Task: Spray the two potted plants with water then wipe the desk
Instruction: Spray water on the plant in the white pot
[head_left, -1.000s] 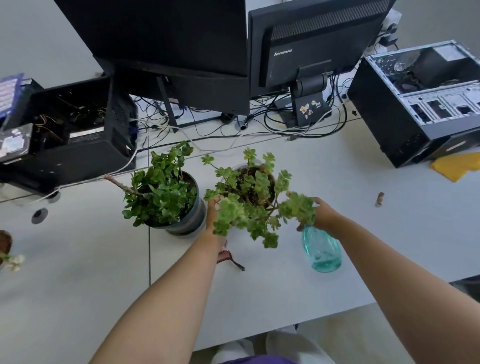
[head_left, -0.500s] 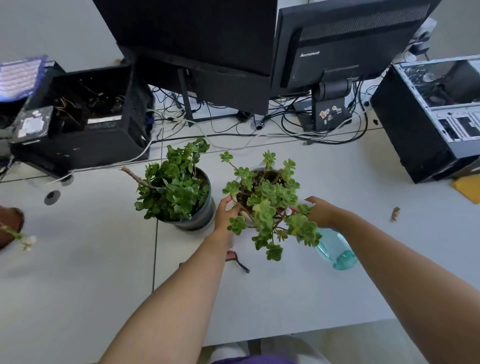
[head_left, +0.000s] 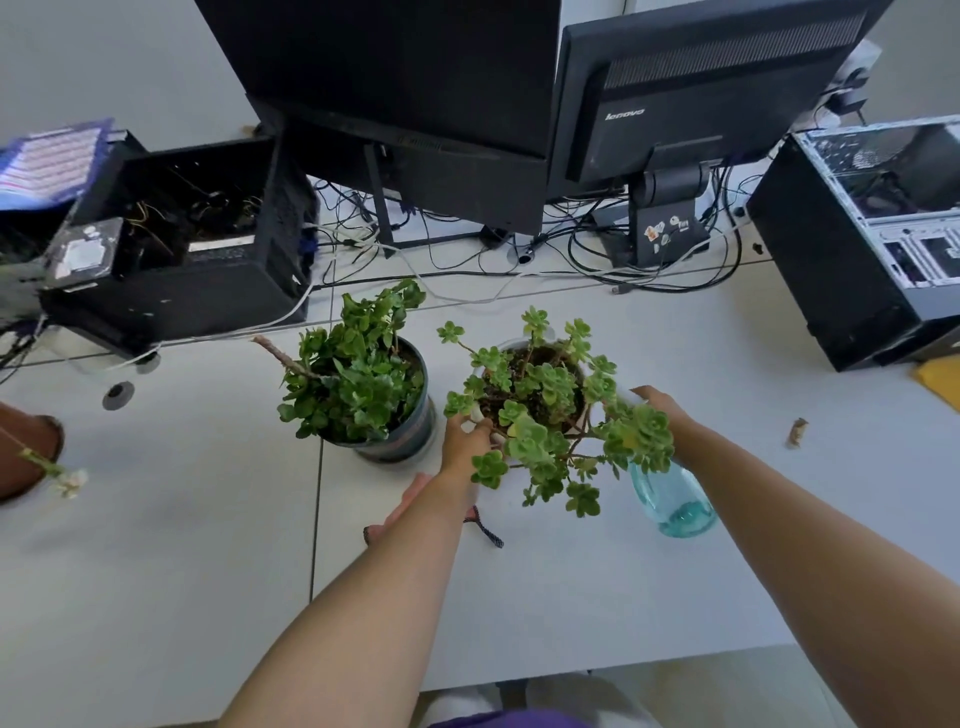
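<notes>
Two potted plants stand side by side on the white desk. The leafy plant on the left grows in a dark pot. The succulent on the right grows in a white pot. My left hand grips the white pot's left rim. My right hand is at the pot's right side, its fingers partly behind leaves. It seems to hold the top of a teal spray bottle, which hangs tilted below it. Foliage hides the bottle's head.
Monitors and tangled cables fill the back. Open computer cases stand at the left and right. A yellow cloth lies at the right edge, near a brown scrap. A brown pot is far left.
The white pot has shifted slightly away from me under my left hand, and more soil shows. My right hand and the bottle have stayed beside it.
</notes>
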